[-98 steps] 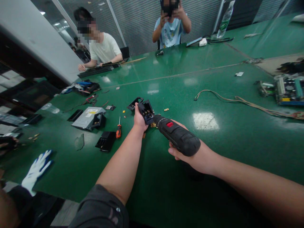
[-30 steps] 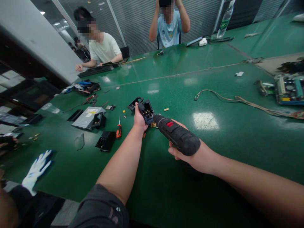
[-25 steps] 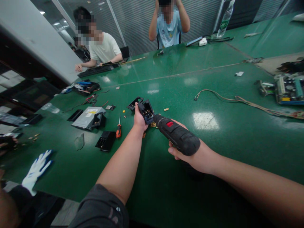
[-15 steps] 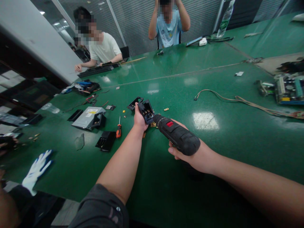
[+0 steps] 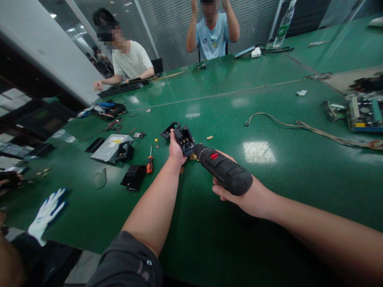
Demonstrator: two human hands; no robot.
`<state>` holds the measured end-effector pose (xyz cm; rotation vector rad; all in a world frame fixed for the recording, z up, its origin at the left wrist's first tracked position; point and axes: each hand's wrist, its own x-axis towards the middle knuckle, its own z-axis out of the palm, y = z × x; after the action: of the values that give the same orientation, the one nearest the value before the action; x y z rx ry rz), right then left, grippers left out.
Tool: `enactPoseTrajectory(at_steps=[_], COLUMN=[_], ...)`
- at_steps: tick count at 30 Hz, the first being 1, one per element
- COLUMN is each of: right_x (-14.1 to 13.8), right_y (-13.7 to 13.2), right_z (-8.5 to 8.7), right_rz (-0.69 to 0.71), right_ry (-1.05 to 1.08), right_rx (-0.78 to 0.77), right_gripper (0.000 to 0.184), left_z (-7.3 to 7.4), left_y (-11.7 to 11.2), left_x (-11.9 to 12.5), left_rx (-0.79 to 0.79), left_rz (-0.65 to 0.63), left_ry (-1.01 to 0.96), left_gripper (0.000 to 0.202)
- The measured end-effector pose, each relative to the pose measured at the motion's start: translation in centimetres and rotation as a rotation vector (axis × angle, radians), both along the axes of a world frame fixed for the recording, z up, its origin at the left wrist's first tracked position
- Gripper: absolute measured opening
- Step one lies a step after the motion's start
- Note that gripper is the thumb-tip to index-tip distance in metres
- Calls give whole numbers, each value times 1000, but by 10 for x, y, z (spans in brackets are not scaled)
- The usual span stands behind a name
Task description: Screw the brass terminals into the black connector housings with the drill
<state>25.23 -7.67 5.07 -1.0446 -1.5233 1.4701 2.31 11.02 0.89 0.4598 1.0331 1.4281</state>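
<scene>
- Green-topped desk (image 5: pixel 299 191) fills my head-camera feed, with slatted blinds (image 5: pixel 185 28) behind it along the top of the frame.
- Left hand (image 5: pixel 176 150) reaches in from bottom centre, fingers closed around a black plastic housing (image 5: pixel 184 140), which sits just above the middle of the frame with its open side toward the camera.
- Right hand (image 5: pixel 230 195) sits right of centre, clamped around the body of a black cordless screwdriver (image 5: pixel 223 169) with a red button (image 5: pixel 214 156). Its nose points left, just beside the housing; I cannot tell whether they touch.
- Small brass pieces (image 5: pixel 193 157) lie on the desk under the hands, and a black bracket (image 5: pixel 169 130) lies just past the housing.
- Left of the hands are an orange-handled screwdriver (image 5: pixel 149 165), a black cover (image 5: pixel 133 177) and a silver optical drive (image 5: pixel 111 148).
- At lower left lies a white-and-blue work glove (image 5: pixel 46 211).
- At the right edge sit a motherboard (image 5: pixel 365 115) and a tan cable (image 5: pixel 299 125).
- At upper left, a seated person (image 5: pixel 131 59) has both hands near a keyboard (image 5: pixel 122 89).
- At upper centre, another person (image 5: pixel 211 40) has both hands raised to the head.
</scene>
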Motion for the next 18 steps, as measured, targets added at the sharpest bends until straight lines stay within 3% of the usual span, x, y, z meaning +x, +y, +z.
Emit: enactPoseTrajectory(at_steps=[18], right_x=[0], right_y=[0], right_z=[2], right_rz=[10], right_ry=[-13], right_rx=[-15], right_gripper=[116], left_z=[-4], left_y=[3], left_x=[-3], left_rx=[6], left_rz=[-11], left_ry=[-12], left_gripper=[74])
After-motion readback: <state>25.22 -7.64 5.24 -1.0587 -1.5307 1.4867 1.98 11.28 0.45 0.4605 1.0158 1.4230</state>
